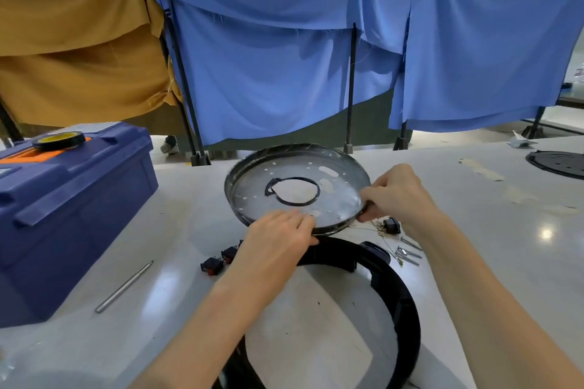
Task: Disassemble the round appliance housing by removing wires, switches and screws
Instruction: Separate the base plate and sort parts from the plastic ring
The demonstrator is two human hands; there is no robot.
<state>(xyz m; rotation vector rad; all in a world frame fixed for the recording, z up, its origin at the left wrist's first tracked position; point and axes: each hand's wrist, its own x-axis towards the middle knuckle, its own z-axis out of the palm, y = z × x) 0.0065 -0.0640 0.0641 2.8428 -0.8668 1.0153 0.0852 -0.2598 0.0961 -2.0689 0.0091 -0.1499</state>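
Observation:
A round metal pan point(252, 180) with small holes and a large central opening is tilted up off the white table. My left hand point(278, 237) grips its near rim. On the pan's right rim my right hand point(395, 193) is closed, fingers pinched over the edge. Below them a black plastic ring housing point(401, 300) lies flat on the table. Black rocker switches point(218, 259) with red faces sit left of the ring. Another black switch point(392, 226), thin wires point(376, 230) and several screws point(409, 251) lie to the right.
A blue toolbox point(72, 208) with a roll of black tape point(60, 139) on its lid stands at the left. A thin metal rod point(124, 286) lies in front of it. A black perforated disc point(556, 163) sits far right. Blue and tan cloths hang behind the table.

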